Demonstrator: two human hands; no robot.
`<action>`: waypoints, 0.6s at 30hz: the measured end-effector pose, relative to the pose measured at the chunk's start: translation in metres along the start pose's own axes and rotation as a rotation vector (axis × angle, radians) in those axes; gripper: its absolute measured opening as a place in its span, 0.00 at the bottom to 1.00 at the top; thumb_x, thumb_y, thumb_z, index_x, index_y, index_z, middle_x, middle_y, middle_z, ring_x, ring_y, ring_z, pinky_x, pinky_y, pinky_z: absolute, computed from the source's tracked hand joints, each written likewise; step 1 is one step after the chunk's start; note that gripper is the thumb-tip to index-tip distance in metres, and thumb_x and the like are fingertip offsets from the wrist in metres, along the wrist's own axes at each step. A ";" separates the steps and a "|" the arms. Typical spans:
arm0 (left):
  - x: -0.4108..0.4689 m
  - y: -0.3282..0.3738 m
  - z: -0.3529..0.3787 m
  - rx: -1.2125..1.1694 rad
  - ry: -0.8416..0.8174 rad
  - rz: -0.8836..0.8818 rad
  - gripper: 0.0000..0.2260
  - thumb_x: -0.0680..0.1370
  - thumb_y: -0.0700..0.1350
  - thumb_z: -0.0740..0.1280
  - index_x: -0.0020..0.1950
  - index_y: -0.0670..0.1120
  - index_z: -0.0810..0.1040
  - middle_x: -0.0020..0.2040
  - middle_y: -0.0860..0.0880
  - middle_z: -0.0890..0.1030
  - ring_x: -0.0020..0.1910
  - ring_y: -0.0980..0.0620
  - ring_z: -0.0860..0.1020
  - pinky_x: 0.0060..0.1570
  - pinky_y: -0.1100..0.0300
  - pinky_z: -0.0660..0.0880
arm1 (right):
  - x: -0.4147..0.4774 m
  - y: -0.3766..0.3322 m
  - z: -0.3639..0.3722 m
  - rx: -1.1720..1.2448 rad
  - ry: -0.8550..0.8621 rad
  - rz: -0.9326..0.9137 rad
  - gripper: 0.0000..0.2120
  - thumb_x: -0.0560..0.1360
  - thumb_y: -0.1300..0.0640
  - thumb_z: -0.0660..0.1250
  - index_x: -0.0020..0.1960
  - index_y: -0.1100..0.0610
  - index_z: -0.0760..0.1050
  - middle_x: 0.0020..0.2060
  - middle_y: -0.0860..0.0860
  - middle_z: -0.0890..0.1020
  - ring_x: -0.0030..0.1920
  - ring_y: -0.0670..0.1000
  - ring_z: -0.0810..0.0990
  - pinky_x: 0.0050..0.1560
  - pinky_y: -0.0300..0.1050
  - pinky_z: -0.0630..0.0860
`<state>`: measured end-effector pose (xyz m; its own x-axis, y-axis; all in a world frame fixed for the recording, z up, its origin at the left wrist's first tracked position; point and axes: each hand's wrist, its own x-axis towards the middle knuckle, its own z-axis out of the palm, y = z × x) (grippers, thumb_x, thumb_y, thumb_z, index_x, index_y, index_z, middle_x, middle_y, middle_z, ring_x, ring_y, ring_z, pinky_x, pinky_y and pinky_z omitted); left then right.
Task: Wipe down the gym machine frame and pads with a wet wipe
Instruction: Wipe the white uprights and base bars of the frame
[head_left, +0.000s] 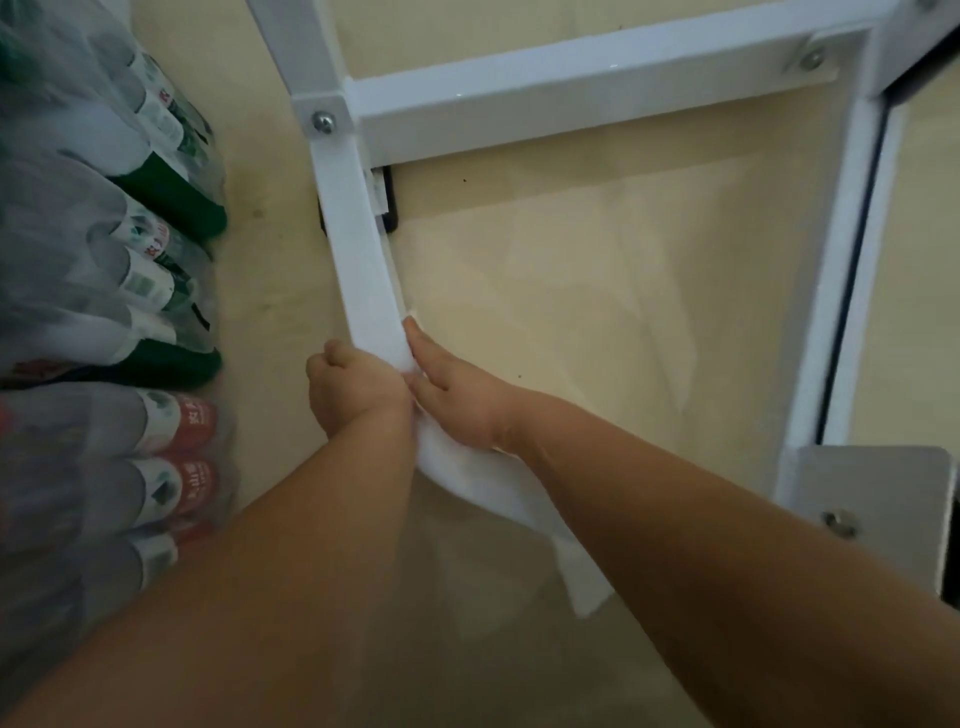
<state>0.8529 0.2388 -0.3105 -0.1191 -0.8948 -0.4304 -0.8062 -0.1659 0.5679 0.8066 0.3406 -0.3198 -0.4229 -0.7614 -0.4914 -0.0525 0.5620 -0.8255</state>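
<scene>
The white metal machine frame (358, 260) fills the view, and its left bar runs down and curves under my arms. My left hand (348, 387) grips that bar from the left side, fingers curled over its edge. On the bar's right side lies my right hand (454, 397), its fingers stretched straight along the metal. A small white edge of the wet wipe (414, 314) shows at my right fingertips; the rest of it is hidden under the hand and hard to tell from the white paint. No pad is in view.
A crossbar (571, 67) bolted to the left bar runs to a right upright (841, 270) ending in a bolted plate (872, 499). Shrink-wrapped packs of bottles (150, 280) stand close along the left. Beige floor (571, 291) lies inside the frame.
</scene>
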 end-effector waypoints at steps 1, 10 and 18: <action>-0.001 0.001 -0.001 -0.026 0.000 -0.007 0.19 0.86 0.48 0.49 0.69 0.41 0.70 0.68 0.41 0.73 0.67 0.43 0.71 0.60 0.57 0.66 | -0.013 0.003 0.003 -0.041 -0.012 0.008 0.32 0.87 0.54 0.55 0.83 0.58 0.41 0.83 0.52 0.48 0.82 0.49 0.50 0.70 0.28 0.44; -0.025 -0.018 -0.001 0.195 0.003 0.279 0.23 0.82 0.56 0.58 0.72 0.44 0.68 0.71 0.41 0.70 0.68 0.38 0.69 0.64 0.45 0.66 | -0.101 0.022 -0.005 -0.482 -0.098 0.121 0.26 0.86 0.51 0.54 0.82 0.53 0.54 0.78 0.55 0.66 0.75 0.58 0.68 0.71 0.46 0.63; -0.062 -0.042 -0.005 0.856 -0.244 1.205 0.24 0.82 0.58 0.55 0.76 0.50 0.65 0.79 0.44 0.59 0.78 0.41 0.55 0.75 0.40 0.49 | -0.218 0.064 0.017 -0.841 0.192 0.268 0.34 0.85 0.41 0.49 0.83 0.59 0.42 0.80 0.59 0.57 0.81 0.59 0.53 0.81 0.54 0.48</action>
<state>0.8970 0.2988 -0.3038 -0.9631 -0.2102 -0.1681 -0.2321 0.9648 0.1233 0.9107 0.5367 -0.2703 -0.6555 -0.5466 -0.5211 -0.5431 0.8206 -0.1776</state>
